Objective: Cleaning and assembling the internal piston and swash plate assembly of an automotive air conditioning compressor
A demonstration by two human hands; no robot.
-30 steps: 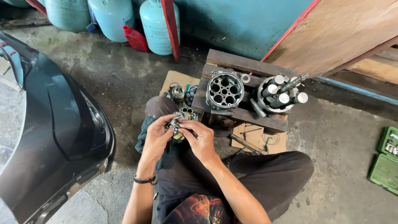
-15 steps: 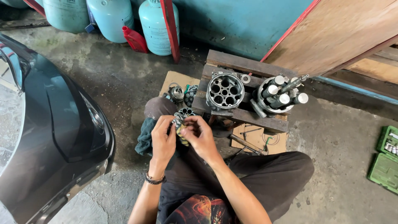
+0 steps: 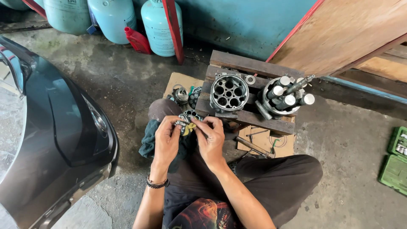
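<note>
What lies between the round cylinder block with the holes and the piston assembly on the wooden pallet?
In the head view, between the cylinder block and the piston assembly lies a small metal ring near the back, otherwise bare pallet boards.

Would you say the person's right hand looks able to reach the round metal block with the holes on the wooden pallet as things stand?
Probably yes. The right hand sits just in front of the metal block with nothing between them, though its fingers and the left hand are pinching a small part, which would have to be released first.
</note>
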